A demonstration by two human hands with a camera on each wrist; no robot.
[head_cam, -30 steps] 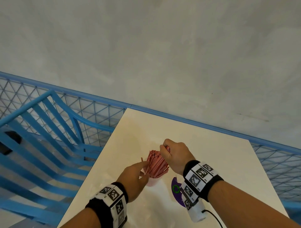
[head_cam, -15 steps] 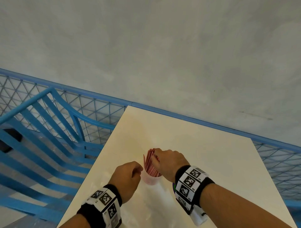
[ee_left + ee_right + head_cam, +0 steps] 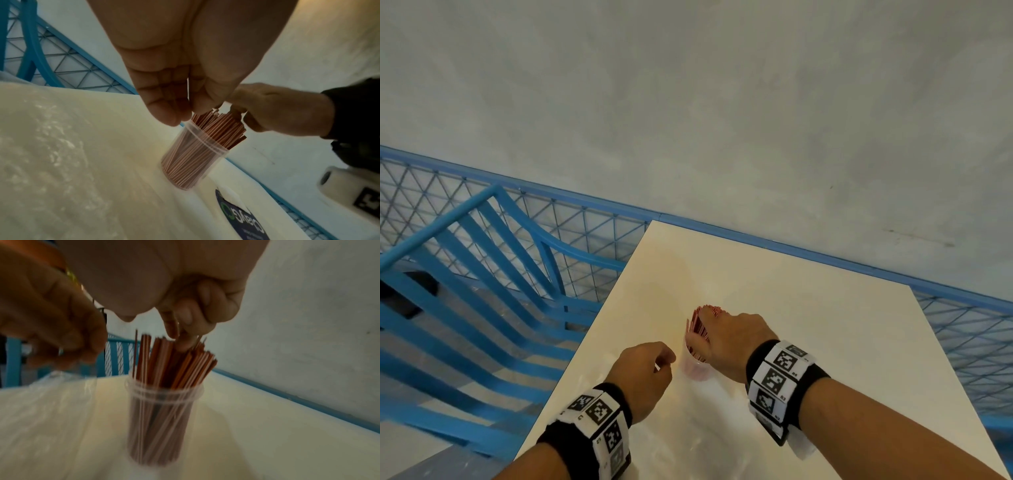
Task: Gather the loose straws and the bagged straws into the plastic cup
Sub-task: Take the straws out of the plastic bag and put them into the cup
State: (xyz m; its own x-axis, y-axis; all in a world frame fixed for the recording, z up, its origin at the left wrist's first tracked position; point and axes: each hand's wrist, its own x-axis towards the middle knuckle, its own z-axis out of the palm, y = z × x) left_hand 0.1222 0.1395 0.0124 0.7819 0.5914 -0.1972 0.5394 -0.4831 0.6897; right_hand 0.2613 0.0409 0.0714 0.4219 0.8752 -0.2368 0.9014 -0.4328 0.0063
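Note:
A clear plastic cup (image 3: pixel 693 366) stands on the cream table (image 3: pixel 791 308), packed with thin red-and-white straws (image 3: pixel 703 319). My right hand (image 3: pixel 732 337) sits on top of the bundle. In the right wrist view its curled fingertips (image 3: pixel 180 337) pinch in among the straw tops (image 3: pixel 174 366) above the cup (image 3: pixel 160 418). My left hand (image 3: pixel 650 366) hovers just left of the cup, fingers curled. Beneath that hand (image 3: pixel 61 337) a clear plastic bag (image 3: pixel 47 410) rises from the table to its fingers. The left wrist view shows the cup (image 3: pixel 191 162) upright and its straws (image 3: pixel 218 128) leaning.
A dark blue printed label (image 3: pixel 242 219) lies on the table near the cup, under my right wrist. A blue slatted chair (image 3: pixel 465 308) stands left of the table. A blue mesh fence (image 3: pixel 585 236) runs behind it, against a grey wall.
My right hand has lowered the straw bundle into the cup and now sits on its top. My left hand drew back from the straws and curled up beside the cup.

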